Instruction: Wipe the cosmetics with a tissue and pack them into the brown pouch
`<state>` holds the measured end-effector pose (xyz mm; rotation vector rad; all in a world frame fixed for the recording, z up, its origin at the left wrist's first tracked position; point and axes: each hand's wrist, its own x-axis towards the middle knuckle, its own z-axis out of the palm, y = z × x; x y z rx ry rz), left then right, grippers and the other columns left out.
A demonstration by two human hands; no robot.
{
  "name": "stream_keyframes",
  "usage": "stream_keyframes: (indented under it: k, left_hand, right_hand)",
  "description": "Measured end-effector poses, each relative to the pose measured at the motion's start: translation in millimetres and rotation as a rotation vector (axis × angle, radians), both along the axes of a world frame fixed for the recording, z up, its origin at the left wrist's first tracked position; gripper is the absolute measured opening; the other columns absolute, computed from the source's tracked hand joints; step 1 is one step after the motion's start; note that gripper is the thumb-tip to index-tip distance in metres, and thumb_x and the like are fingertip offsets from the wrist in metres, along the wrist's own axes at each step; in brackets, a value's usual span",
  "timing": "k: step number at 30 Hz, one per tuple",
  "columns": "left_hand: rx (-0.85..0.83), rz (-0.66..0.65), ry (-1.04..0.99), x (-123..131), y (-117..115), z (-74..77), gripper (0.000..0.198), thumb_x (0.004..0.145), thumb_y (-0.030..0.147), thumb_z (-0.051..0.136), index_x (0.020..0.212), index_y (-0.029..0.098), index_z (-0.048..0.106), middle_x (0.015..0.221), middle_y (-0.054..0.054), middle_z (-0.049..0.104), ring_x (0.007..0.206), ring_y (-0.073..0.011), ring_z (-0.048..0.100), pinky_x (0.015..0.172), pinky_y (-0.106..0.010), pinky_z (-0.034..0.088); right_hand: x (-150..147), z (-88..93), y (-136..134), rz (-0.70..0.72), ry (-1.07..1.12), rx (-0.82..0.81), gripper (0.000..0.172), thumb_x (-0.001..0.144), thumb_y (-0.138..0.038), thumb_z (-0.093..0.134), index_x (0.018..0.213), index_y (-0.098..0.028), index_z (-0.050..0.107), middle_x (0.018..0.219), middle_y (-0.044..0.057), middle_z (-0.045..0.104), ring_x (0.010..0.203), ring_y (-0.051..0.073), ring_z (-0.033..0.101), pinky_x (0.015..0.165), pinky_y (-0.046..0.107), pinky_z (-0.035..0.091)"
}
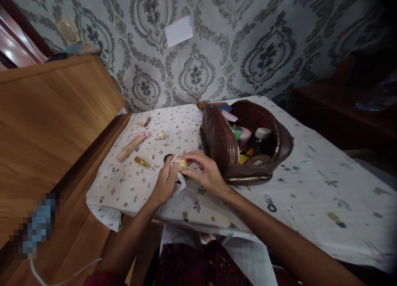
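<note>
My right hand (206, 172) pinches a small pale yellow bottle (182, 164) over the patterned tablecloth (310, 195). My left hand (166, 180) is closed on a white cloth (179, 186) pressed against that bottle. A small dark round thing (168, 157) lies just behind my left hand. An open brown leather pouch (223, 147) stands to the right of my hands, filled with jars and tubes, among them a white-capped dark jar (262, 138).
At the table's left lie a beige tube (130, 148), a gold lipstick (142, 162), a small cream bottle (161, 134) and a pink item (145, 134). A wooden cabinet (52, 120) stands at the left. Patterned wallpaper rises behind.
</note>
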<state>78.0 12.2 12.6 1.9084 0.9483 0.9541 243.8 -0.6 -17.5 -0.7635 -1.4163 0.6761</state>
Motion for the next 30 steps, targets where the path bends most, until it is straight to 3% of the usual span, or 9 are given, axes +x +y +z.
stream_keyframes:
  k: [5,15,21,25,30]
  left_hand:
    - [-0.048,0.009,-0.057,0.9,-3.5,0.8,0.042,0.1,0.053,0.038,0.114,0.017,0.056,0.112,-0.008,0.066,0.104,-0.0195,0.061,0.095,-0.03,0.045]
    - [-0.027,-0.037,-0.052,-1.3,-3.0,-1.5,0.04,0.101,0.048,0.039,0.123,0.015,0.046,0.117,-0.01,0.061,0.109,-0.0213,0.058,0.1,-0.034,0.043]
    - [-0.021,-0.071,-0.045,-8.4,-3.5,1.8,0.053,0.096,0.043,0.05,0.14,0.017,0.036,0.126,-0.011,0.058,0.111,-0.0237,0.058,0.1,-0.038,0.045]
    - [0.079,-0.11,-0.023,-15.6,-1.5,1.4,0.049,0.092,0.037,0.056,0.135,0.017,0.046,0.129,-0.011,0.057,0.115,-0.025,0.057,0.101,-0.038,0.046]
    - [0.041,-0.074,0.025,-23.8,3.0,-9.3,0.051,0.09,0.034,0.062,0.137,0.019,0.048,0.129,-0.011,0.061,0.111,-0.0238,0.062,0.097,-0.035,0.051]
  right_hand:
    - [0.7,2.7,-3.6,-0.031,-0.111,0.061,0.029,0.083,-0.032,0.076,0.11,-0.024,0.069,0.097,0.004,0.068,0.088,0.018,0.062,0.08,0.033,0.053]
    - [-2.8,-0.9,-1.5,-0.027,0.021,-0.099,0.033,0.077,-0.043,0.078,0.103,-0.023,0.071,0.095,0.004,0.071,0.081,0.017,0.065,0.077,0.032,0.056]
    - [-1.3,1.8,-5.0,-0.009,0.086,-0.205,0.035,0.074,-0.042,0.081,0.103,-0.023,0.072,0.094,0.005,0.074,0.08,0.019,0.068,0.079,0.035,0.059]
    - [-0.1,0.2,-5.0,-0.028,0.054,-0.289,0.033,0.074,-0.04,0.081,0.102,-0.025,0.074,0.094,0.004,0.075,0.082,0.021,0.071,0.077,0.037,0.062]
    - [1.7,-17.3,-1.3,-0.027,-0.05,-0.293,0.029,0.075,-0.031,0.081,0.103,-0.033,0.076,0.093,0.001,0.076,0.076,0.021,0.072,0.064,0.026,0.063]
